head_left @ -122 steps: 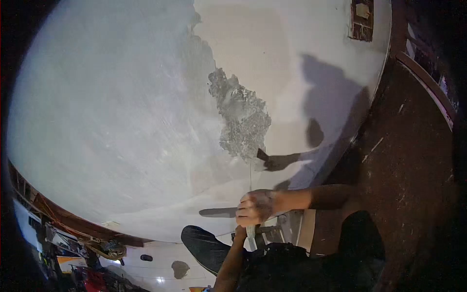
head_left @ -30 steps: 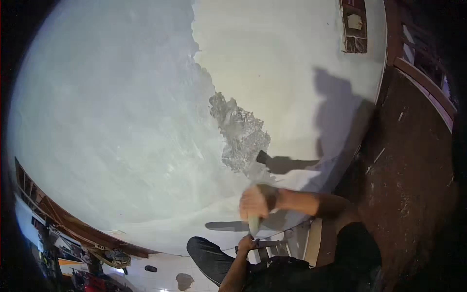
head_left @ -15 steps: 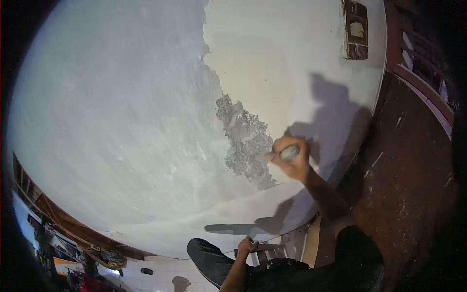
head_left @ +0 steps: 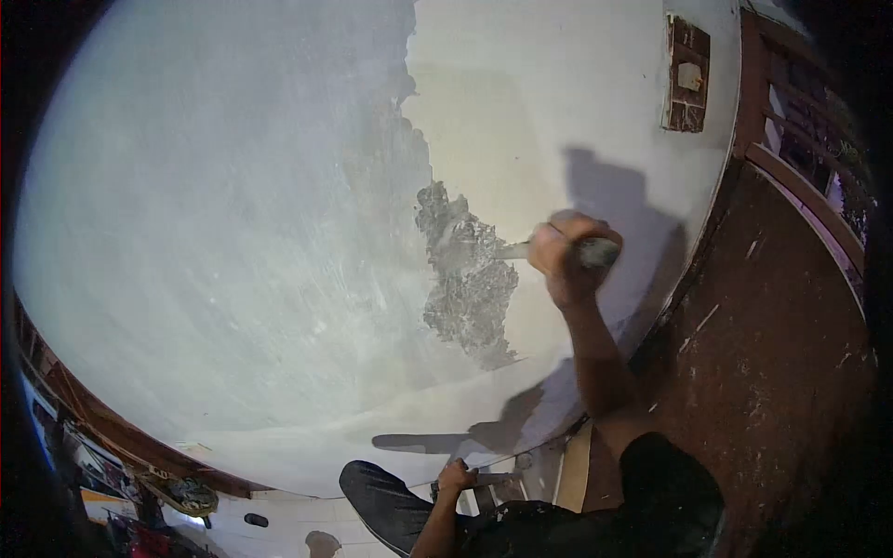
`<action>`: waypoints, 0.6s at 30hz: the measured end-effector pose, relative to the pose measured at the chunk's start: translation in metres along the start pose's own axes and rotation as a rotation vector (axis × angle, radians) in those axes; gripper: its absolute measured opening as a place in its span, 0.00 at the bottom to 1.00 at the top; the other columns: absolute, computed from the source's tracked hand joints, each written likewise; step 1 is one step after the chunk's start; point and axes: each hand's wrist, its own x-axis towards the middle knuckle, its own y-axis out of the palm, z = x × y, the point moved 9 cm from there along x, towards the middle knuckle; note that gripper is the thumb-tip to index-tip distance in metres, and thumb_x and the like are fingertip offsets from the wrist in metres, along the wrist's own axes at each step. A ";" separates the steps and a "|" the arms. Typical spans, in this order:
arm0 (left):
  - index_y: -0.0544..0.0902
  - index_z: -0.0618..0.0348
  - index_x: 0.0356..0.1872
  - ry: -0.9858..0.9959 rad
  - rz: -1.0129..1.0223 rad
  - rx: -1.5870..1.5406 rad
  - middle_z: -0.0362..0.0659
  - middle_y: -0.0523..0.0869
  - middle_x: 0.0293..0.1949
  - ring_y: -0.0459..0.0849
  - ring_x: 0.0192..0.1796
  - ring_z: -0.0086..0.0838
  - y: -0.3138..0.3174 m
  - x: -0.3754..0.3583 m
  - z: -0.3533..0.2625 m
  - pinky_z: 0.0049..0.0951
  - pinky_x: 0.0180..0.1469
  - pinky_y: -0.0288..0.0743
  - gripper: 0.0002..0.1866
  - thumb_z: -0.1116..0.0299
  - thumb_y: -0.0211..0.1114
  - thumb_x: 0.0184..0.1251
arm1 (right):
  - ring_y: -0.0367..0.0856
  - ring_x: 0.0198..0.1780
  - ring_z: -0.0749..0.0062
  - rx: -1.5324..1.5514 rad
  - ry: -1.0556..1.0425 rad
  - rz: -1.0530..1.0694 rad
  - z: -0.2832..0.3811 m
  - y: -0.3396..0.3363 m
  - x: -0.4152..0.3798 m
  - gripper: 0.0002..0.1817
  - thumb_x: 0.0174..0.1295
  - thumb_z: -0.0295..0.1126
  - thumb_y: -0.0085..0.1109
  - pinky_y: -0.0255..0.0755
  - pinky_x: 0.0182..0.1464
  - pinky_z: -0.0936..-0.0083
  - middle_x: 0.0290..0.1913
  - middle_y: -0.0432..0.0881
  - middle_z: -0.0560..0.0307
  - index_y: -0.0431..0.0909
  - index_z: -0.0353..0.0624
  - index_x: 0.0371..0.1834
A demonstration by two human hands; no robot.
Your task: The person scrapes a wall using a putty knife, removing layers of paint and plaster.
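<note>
My right hand [head_left: 569,256] is raised against the wall, fingers wrapped round a putty knife [head_left: 513,251]. Its pale blade points left and reaches the edge of a rough grey patch [head_left: 470,279]; a rounded grey end shows by my palm. Blur hides the finer detail of the grip. Low in the view, beside my bent knee, my left hand [head_left: 456,477] is closed round the top bar of a ladder [head_left: 499,480].
The pale wall [head_left: 279,232] fills most of the view, smoother grey on the left. A brown switch panel [head_left: 686,74] sits at upper right. To the right are a dark red-brown surface [head_left: 763,353] and a barred window frame [head_left: 800,93]. Clutter [head_left: 121,502] lies below left.
My right hand and the putty knife have moved up and slightly right along the grey patch. My left hand keeps its grip on the ladder, and the view has shifted slightly.
</note>
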 end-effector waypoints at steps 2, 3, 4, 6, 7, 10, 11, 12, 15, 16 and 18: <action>0.78 0.56 0.47 0.025 -0.021 -0.004 0.50 0.81 0.49 0.78 0.54 0.43 -0.007 0.000 -0.004 0.40 0.54 0.72 0.28 0.44 0.62 0.52 | 0.72 0.22 0.80 0.326 0.219 -0.010 0.017 -0.002 -0.006 0.07 0.48 0.27 0.66 0.67 0.23 0.76 0.21 0.74 0.61 0.75 0.44 0.23; 0.78 0.55 0.47 0.035 -0.021 -0.004 0.50 0.81 0.49 0.78 0.54 0.43 -0.005 -0.003 -0.002 0.40 0.54 0.72 0.28 0.44 0.62 0.52 | 0.72 0.22 0.81 0.377 0.217 0.060 0.043 -0.001 0.001 0.07 0.49 0.26 0.66 0.66 0.23 0.77 0.20 0.73 0.62 0.75 0.44 0.23; 0.78 0.55 0.47 0.038 -0.021 0.001 0.50 0.81 0.49 0.78 0.54 0.43 -0.003 -0.003 -0.001 0.40 0.54 0.72 0.28 0.45 0.62 0.52 | 0.71 0.22 0.81 0.426 0.218 0.131 0.069 0.002 0.007 0.06 0.50 0.26 0.65 0.66 0.22 0.77 0.20 0.73 0.62 0.75 0.45 0.24; 0.78 0.54 0.47 0.050 -0.023 0.009 0.50 0.81 0.48 0.78 0.53 0.42 0.001 0.003 0.001 0.40 0.54 0.72 0.27 0.45 0.62 0.51 | 0.70 0.22 0.81 0.439 0.111 0.217 0.115 0.010 0.023 0.05 0.51 0.26 0.64 0.65 0.21 0.78 0.19 0.72 0.62 0.75 0.45 0.24; 0.78 0.54 0.46 0.047 -0.030 0.011 0.50 0.82 0.48 0.79 0.53 0.43 0.001 0.002 0.001 0.40 0.54 0.72 0.27 0.45 0.62 0.51 | 0.70 0.21 0.82 0.512 0.125 0.154 0.126 0.017 0.025 0.05 0.52 0.26 0.63 0.64 0.21 0.78 0.19 0.71 0.63 0.75 0.45 0.24; 0.79 0.55 0.44 0.039 -0.068 0.009 0.51 0.82 0.46 0.80 0.51 0.43 -0.001 0.003 0.001 0.41 0.53 0.73 0.26 0.46 0.63 0.50 | 0.64 0.18 0.84 0.192 0.164 0.021 0.085 0.010 0.019 0.08 0.53 0.25 0.60 0.61 0.18 0.79 0.16 0.68 0.64 0.71 0.44 0.21; 0.80 0.55 0.42 0.071 -0.078 0.037 0.52 0.83 0.44 0.80 0.49 0.44 -0.003 0.003 -0.002 0.42 0.51 0.74 0.25 0.46 0.64 0.50 | 0.61 0.15 0.84 0.002 0.087 -0.013 0.061 0.010 0.017 0.10 0.55 0.23 0.57 0.58 0.16 0.80 0.14 0.65 0.64 0.68 0.44 0.19; 0.80 0.55 0.41 0.077 -0.099 0.011 0.52 0.83 0.43 0.81 0.49 0.44 -0.005 -0.001 -0.002 0.42 0.50 0.75 0.25 0.46 0.64 0.49 | 0.60 0.15 0.85 0.071 0.073 -0.019 0.032 0.011 0.009 0.11 0.55 0.23 0.57 0.58 0.15 0.81 0.14 0.64 0.64 0.67 0.44 0.18; 0.81 0.56 0.40 0.109 -0.165 -0.050 0.52 0.84 0.41 0.81 0.48 0.44 -0.011 0.000 -0.003 0.42 0.50 0.75 0.24 0.46 0.65 0.49 | 0.65 0.18 0.86 0.454 0.277 -0.019 -0.013 0.008 -0.008 0.12 0.53 0.24 0.61 0.63 0.17 0.79 0.15 0.69 0.64 0.69 0.44 0.17; 0.81 0.56 0.39 0.130 -0.184 -0.060 0.52 0.84 0.41 0.81 0.48 0.44 -0.006 0.006 0.001 0.42 0.50 0.75 0.24 0.47 0.65 0.49 | 0.65 0.17 0.86 0.459 0.265 -0.014 0.004 0.004 -0.008 0.12 0.53 0.24 0.61 0.63 0.17 0.79 0.15 0.68 0.65 0.68 0.44 0.17; 0.81 0.56 0.40 0.122 -0.176 -0.055 0.52 0.83 0.42 0.81 0.48 0.44 0.002 0.002 0.007 0.42 0.50 0.75 0.24 0.47 0.65 0.49 | 0.65 0.17 0.85 0.443 0.228 -0.007 0.048 0.003 -0.001 0.13 0.53 0.24 0.62 0.63 0.17 0.79 0.15 0.68 0.65 0.68 0.44 0.17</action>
